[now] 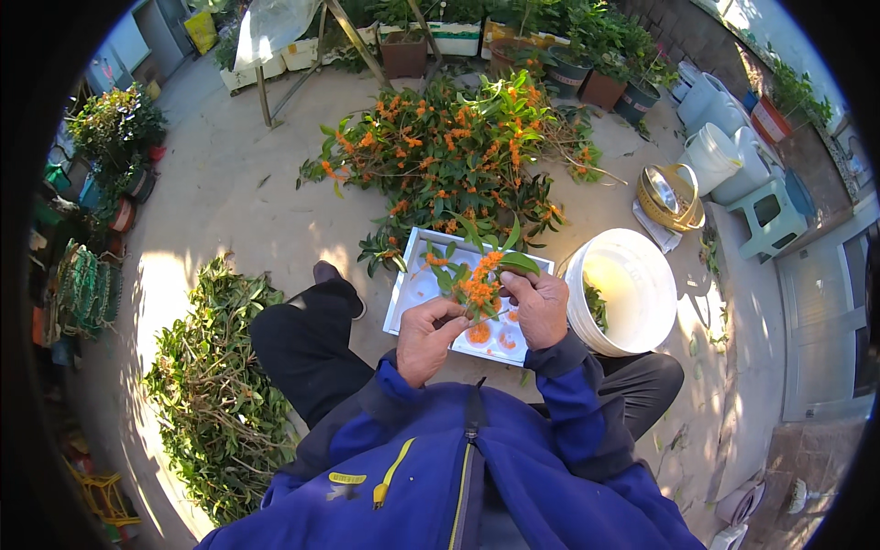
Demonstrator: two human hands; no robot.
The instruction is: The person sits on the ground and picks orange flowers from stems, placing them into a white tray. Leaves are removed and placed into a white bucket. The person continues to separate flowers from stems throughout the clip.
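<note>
Between my two hands is a leafy sprig with clusters of small orange flowers (482, 280). My left hand (427, 337) is closed with thumb and forefinger pinched at the lower end of its stem. Opposite it, my right hand (539, 307) has its fingers closed on the sprig near the green leaves. Directly beneath lies a shallow white tray (400, 302) with round hollows. Loose orange blossoms (478, 334) have gathered in some of the hollows. Part of the tray is hidden by my hands and the sprig.
A big heap of orange-flowering branches (458, 151) lies beyond the tray. Right of it stands a white bucket (651, 293) with some leaves inside. A pile of leafy cuttings (220, 394) is on the left. A yellow basket (680, 206) and a pale stool (772, 215) stand farther right.
</note>
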